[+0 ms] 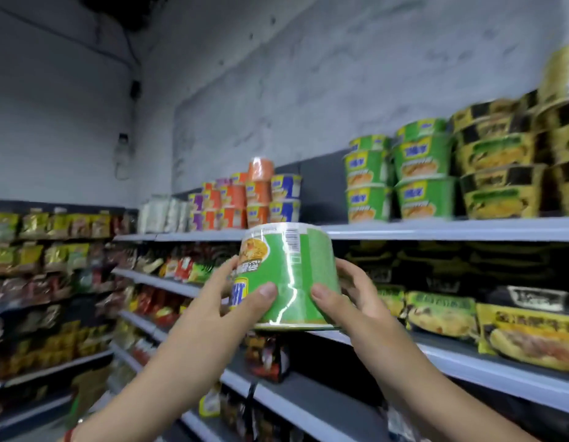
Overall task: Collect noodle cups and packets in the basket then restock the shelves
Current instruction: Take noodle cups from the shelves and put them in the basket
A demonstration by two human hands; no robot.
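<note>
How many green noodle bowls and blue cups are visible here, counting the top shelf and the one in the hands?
Green bowls stacked on the top shelf: 6
Green bowl held by left hand and right hand: 1
Blue cups on the top shelf: 2
Total: 9

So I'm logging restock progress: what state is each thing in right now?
Green noodle cup: held up in front of the shelves, in both hands.
Left hand: grips the cup's left side.
Right hand: grips its right side.
Top shelf: stocked, with an open gap beside the green cup stacks.
</note>
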